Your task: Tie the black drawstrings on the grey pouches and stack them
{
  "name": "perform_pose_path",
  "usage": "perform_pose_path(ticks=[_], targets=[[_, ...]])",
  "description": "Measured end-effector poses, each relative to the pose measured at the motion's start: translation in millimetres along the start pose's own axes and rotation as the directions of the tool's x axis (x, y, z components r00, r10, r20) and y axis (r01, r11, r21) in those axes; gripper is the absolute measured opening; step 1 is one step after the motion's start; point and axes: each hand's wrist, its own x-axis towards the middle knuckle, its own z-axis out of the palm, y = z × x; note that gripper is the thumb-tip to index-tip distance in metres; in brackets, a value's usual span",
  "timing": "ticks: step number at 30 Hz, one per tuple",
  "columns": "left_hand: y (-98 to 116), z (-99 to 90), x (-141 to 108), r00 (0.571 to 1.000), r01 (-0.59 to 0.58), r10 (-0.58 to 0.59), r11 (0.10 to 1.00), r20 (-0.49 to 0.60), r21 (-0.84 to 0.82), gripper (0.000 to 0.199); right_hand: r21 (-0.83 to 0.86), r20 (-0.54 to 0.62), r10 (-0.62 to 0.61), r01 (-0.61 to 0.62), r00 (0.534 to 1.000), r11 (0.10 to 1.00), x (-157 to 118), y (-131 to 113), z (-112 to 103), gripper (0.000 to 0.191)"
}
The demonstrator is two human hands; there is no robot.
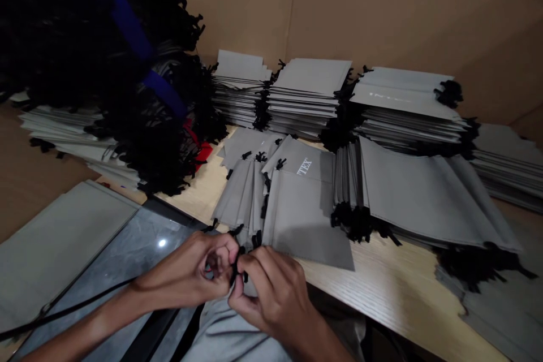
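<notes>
The left hand (186, 271) and right hand (267, 288) are curling nearly closed, both pinching a black drawstring (234, 271) between their fingers, just off the edge of the wooden table (382, 277). Beyond them, white letters reading "TEX" are showing on a grey pouch (297, 203).

Left hand (186, 271), right hand (269, 294) on drawstring (233, 271)
</notes>
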Motion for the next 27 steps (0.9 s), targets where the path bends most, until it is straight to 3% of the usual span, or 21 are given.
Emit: perform_pose_path(ticks=[5, 15, 18, 22, 27], targets=[[-6, 5.9, -3, 0.998, 0.043, -0.054, 0.966, -0.035, -0.255, 0.012, 0.048, -0.057, 0.051, -0.049, 0.997, 0.998, 1, -4, 3, 0.017], [-17, 12.2, -11, 0.995, 0.005, -0.044, 0.916, -0.088, -0.401, 0.018, 0.134, -0.067, 0.209, -0.199, 0.976, 0.971, 7, -10, 5, 0.018], [-20, 6.6, -22, 0.982, -0.068, 0.01, 0.949, -0.188, -0.307, 0.022, 0.13, -0.04, 0.202, -0.195, 0.979, 0.972, 6, -9, 5, 0.018], [-29, 1.5, -36, 0.92, -0.11, 0.053, 0.986, -0.388, -0.125, 0.019, 0.125, -0.04, 0.189, -0.183, 0.981, 0.975, 5, -8, 7, 0.019], [-46, 8.5, -43, 0.894, -0.049, -0.006, 0.993, -0.447, -0.11, 0.019, 0.099, -0.031, 0.16, -0.156, 0.987, 0.983, 5, -8, 6, 0.018]])
